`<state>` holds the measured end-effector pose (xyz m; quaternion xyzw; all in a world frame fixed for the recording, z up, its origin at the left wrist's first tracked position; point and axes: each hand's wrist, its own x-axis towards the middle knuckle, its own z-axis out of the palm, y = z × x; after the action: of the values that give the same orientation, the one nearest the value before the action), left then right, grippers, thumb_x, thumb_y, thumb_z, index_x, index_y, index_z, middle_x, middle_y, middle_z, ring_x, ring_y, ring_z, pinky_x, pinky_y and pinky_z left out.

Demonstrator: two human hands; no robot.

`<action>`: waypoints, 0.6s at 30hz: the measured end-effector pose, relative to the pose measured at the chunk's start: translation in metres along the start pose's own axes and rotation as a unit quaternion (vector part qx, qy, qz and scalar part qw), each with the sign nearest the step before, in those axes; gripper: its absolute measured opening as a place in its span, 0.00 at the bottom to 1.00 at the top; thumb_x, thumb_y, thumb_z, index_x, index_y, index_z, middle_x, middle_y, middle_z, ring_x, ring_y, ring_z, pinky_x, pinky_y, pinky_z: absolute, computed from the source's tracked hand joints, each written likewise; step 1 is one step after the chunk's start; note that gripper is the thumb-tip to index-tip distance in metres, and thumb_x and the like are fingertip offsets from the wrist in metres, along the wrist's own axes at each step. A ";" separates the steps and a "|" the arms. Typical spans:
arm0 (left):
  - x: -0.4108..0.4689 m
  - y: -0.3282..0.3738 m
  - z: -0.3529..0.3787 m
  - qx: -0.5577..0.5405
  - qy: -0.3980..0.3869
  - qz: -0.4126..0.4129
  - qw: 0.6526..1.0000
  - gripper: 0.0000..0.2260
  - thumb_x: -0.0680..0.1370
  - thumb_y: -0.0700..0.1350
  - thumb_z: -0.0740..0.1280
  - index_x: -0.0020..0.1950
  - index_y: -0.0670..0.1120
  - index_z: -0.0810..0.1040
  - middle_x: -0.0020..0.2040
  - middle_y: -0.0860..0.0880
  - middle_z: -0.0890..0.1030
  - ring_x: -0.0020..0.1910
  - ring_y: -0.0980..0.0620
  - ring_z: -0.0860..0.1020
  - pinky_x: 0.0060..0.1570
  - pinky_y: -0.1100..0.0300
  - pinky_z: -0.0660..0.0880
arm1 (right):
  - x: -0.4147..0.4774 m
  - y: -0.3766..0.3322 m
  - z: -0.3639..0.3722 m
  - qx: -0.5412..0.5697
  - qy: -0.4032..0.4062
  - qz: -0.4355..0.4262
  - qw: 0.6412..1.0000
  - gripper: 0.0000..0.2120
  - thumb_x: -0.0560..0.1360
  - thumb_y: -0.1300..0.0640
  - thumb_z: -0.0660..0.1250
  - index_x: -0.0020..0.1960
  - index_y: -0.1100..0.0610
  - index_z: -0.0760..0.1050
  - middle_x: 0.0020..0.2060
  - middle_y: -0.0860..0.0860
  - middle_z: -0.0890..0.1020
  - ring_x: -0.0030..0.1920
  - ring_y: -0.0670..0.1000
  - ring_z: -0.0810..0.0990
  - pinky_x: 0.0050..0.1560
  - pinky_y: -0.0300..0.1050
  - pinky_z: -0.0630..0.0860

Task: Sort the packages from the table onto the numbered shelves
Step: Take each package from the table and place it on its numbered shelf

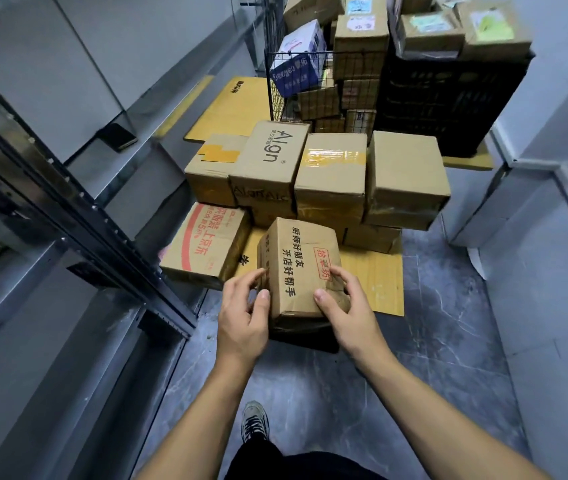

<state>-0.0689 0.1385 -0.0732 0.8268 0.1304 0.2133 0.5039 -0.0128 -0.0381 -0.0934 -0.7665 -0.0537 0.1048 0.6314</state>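
A small brown cardboard box (298,268) with black Chinese print and a red stamp sits between my hands, above the floor in front of the stack. My left hand (241,317) grips its left side, thumb on the near edge. My right hand (344,306) grips its right near corner, fingers curled over the top. Behind it stands a pile of cardboard packages (331,174), among them an "Align" box (270,154) and a box with red print (202,247). Grey metal shelves (78,209) run along the left.
A wire cage (324,64) and a black crate (448,95) full of parcels stand at the back. Flattened cardboard (376,271) lies on the marbled floor. A dark phone (118,136) lies on a shelf. A white wall closes the right side. My shoe (254,420) is below.
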 end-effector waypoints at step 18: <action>-0.001 0.027 0.002 -0.189 -0.080 -0.108 0.973 0.32 0.70 0.59 0.71 0.72 0.58 0.65 0.66 0.51 0.75 0.63 0.56 0.76 0.63 0.51 0.75 | -0.017 -0.030 -0.027 -0.052 -0.008 -0.055 0.997 0.19 0.79 0.47 0.65 0.68 0.36 0.69 0.67 0.44 0.73 0.62 0.30 0.71 0.66 0.35 0.70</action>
<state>-0.0691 0.1242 -0.0496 0.7123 0.1350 0.1115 0.6797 -0.0216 -0.0615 -0.0572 -0.7930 -0.1067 0.0731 0.5953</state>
